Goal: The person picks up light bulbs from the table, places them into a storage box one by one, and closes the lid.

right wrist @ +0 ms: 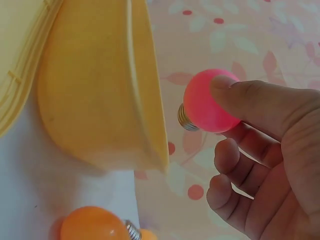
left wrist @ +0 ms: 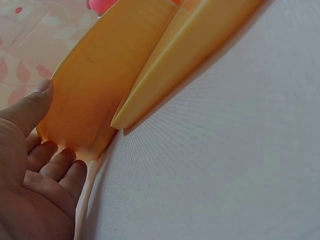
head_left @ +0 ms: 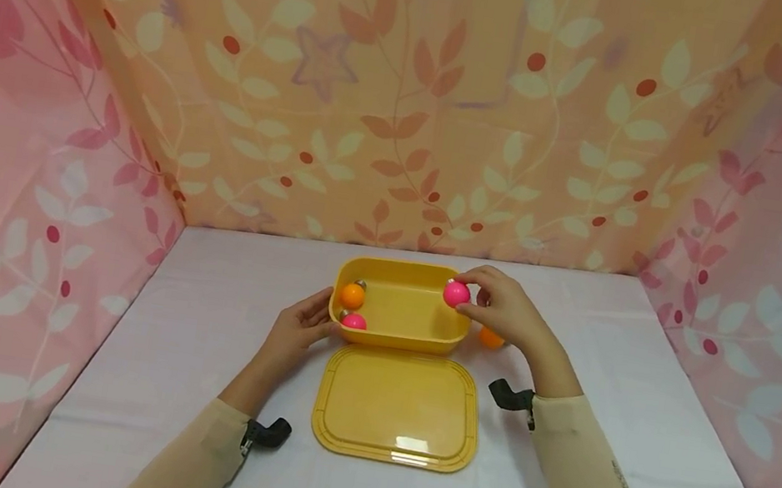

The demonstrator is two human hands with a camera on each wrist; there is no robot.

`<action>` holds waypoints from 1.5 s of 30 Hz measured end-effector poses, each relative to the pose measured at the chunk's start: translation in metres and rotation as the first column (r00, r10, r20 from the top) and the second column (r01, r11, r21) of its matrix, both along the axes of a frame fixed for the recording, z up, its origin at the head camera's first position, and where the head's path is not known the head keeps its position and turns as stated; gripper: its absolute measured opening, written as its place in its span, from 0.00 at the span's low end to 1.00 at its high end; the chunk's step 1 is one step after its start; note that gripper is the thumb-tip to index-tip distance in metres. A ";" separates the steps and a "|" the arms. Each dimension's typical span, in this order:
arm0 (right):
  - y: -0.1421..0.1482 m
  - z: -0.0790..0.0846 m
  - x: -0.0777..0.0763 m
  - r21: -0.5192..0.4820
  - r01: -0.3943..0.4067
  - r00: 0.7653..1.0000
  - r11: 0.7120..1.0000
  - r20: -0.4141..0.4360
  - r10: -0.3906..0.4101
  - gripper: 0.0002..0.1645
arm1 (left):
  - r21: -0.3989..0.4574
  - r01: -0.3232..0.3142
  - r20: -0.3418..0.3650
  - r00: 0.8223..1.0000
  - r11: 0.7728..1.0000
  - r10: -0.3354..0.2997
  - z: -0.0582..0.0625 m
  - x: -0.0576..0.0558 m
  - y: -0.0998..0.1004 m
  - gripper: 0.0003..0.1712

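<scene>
My right hand (head_left: pixel 506 305) pinches a pink light bulb (right wrist: pixel 210 102) between thumb and fingers, over the right end of a yellow plastic box (head_left: pixel 395 342). Its metal screw base faces the box in the right wrist view. At the box's near left corner, my left hand (head_left: pixel 298 331) holds the wall, with thumb and fingertips against it. Inside, toward the left end, lie an orange bulb (head_left: pixel 353 296) and another pink bulb (head_left: pixel 354 321), partly hidden by the near wall.
Right of the box, under my right hand, an orange bulb (head_left: pixel 491 338) lies on the white cloth; a bit of orange (right wrist: pixel 148 234) shows behind it. The yellow lid (head_left: pixel 397 405) lies flat before the box. Patterned curtains stand behind and at both sides.
</scene>
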State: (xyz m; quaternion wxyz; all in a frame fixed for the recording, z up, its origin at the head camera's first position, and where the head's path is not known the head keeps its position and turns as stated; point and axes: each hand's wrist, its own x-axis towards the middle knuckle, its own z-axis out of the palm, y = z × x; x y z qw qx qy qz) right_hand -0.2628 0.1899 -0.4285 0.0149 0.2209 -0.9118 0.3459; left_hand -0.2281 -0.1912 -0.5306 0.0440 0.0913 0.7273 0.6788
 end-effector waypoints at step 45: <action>-0.087 0.007 -0.075 0.030 -0.304 0.910 0.952 0.306 0.280 0.22 | 0.002 -0.006 0.035 0.999 1.000 0.006 0.000 0.002 -0.002 0.40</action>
